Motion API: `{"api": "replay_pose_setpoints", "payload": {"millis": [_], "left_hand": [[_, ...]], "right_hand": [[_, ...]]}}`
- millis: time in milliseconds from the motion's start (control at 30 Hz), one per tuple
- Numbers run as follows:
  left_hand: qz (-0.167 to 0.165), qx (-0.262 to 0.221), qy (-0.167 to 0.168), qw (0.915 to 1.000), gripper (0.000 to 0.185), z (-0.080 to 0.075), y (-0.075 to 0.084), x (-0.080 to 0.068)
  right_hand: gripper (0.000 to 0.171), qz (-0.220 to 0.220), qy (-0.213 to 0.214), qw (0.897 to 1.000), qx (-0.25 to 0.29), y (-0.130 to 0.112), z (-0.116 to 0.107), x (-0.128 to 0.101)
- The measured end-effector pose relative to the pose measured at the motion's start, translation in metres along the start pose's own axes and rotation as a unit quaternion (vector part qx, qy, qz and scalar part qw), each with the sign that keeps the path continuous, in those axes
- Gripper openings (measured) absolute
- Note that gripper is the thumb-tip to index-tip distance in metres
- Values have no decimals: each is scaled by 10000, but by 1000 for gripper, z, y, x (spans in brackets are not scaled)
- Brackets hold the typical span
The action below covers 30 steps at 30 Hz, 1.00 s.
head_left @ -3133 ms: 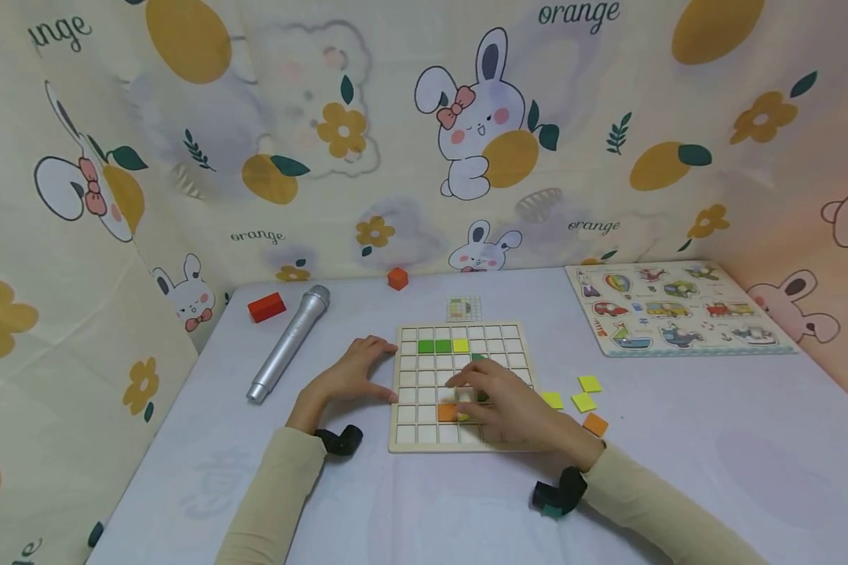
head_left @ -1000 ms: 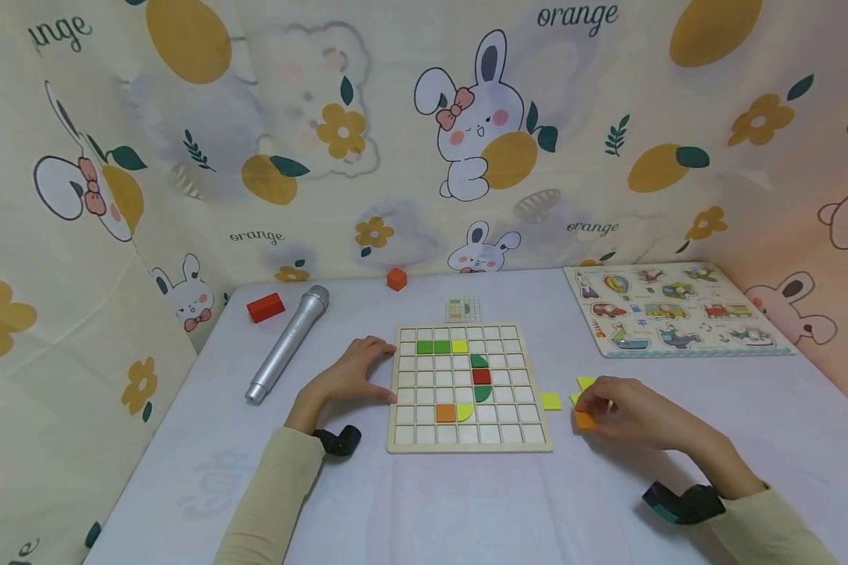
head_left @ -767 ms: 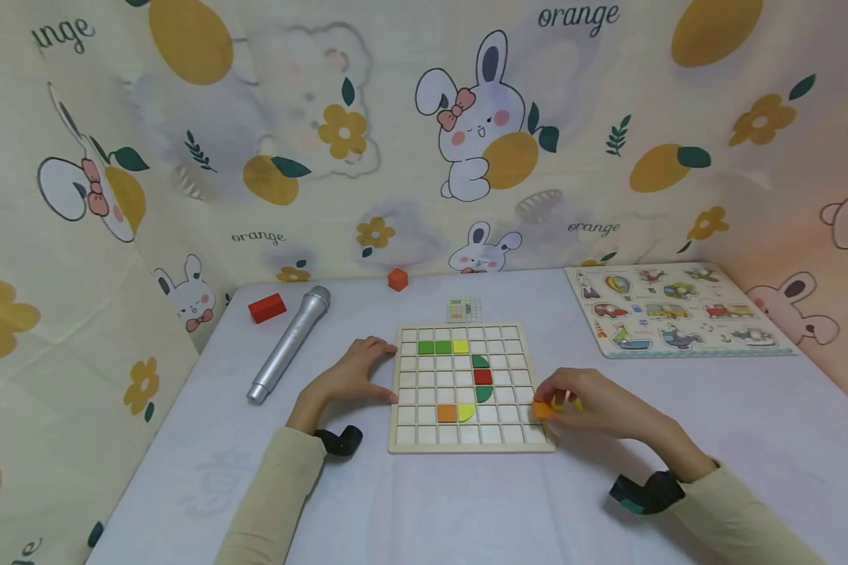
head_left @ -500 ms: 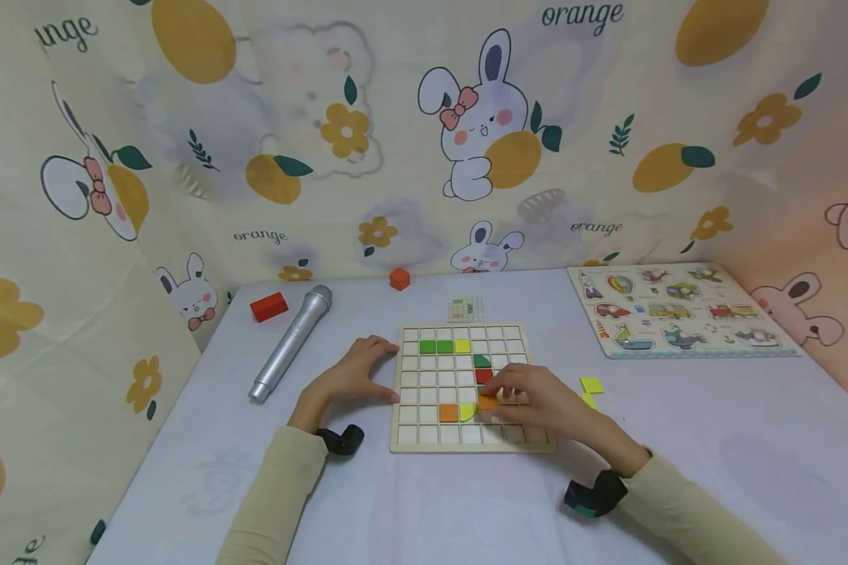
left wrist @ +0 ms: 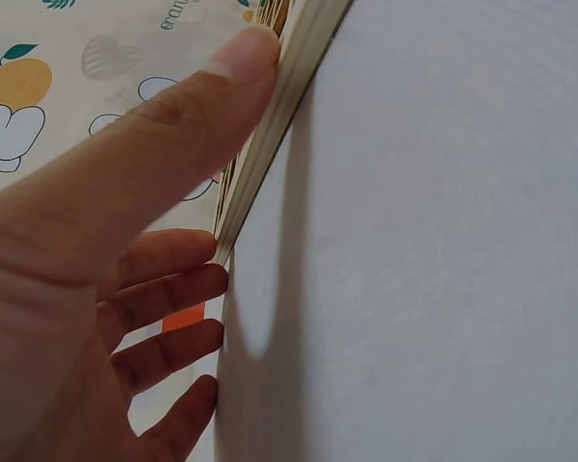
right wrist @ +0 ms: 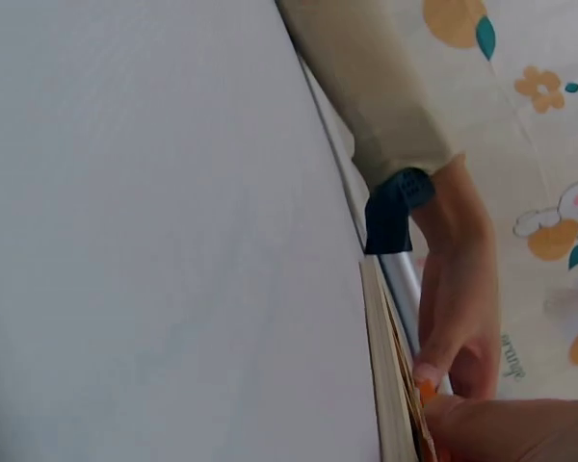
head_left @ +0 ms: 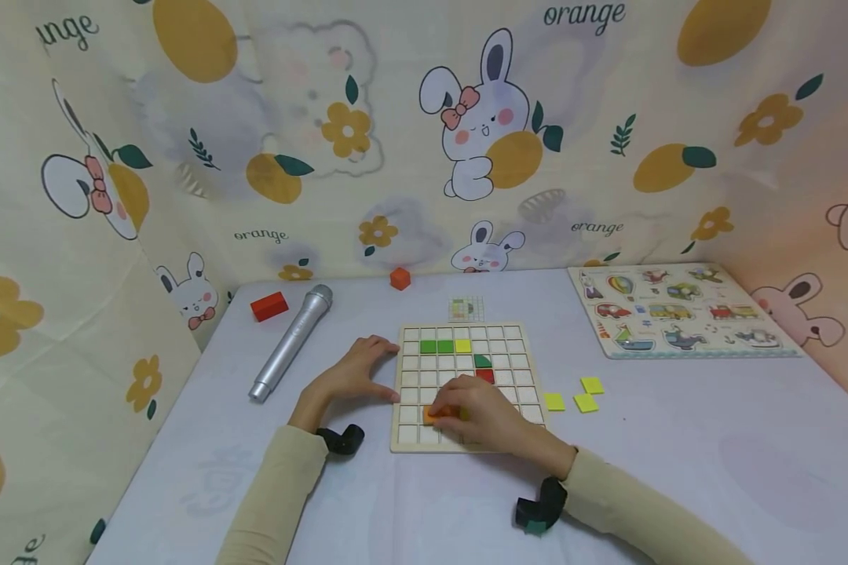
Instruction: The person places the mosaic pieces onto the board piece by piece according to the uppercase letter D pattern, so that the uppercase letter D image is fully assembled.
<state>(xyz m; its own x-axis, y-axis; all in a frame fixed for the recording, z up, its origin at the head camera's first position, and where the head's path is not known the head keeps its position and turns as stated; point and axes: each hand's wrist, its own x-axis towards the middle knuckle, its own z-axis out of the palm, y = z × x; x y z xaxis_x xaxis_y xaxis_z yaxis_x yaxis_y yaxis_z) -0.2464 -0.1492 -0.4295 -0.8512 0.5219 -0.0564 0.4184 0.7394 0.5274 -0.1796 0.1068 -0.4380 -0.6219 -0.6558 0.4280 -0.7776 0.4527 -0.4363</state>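
Jutting from right hand [head_left: 482, 412]: orange tile [head_left: 428, 416]

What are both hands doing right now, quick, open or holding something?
Left hand: open, touching the edge of the grid board.
Right hand: closed, pinching an orange tile over the board.

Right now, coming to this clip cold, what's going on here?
A person's right hand pinches an orange square tile at the lower left of a pale wooden grid board, hiding some cells. The left hand touches the board's left edge. Two green square tiles, a yellow square tile, a green quarter-round tile and a red square tile show in the grid. Three loose yellow square tiles lie right of it.
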Motion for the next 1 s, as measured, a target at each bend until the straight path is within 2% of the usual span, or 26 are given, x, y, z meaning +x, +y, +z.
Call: {"api": "replay_pose_setpoints", "payload": {"millis": [233,500,800,1000], "left_hand": [[-47,3,-30,10000,84,-1,2,-1],[91,0,80,9999,82,1,1,-1],[62,-12,14,10000,83,-2,3,-2],[62,4,26,10000,83,0,0,0]], "right_hand": [[12,-78,79,9999,-82,1,7,1],[10,26,-21,9997,-254,-1,9,3],[6,365,-310,9985,-272,-2,6,9],[22,874,-591,9941,-236,-1,-9,5]]}}
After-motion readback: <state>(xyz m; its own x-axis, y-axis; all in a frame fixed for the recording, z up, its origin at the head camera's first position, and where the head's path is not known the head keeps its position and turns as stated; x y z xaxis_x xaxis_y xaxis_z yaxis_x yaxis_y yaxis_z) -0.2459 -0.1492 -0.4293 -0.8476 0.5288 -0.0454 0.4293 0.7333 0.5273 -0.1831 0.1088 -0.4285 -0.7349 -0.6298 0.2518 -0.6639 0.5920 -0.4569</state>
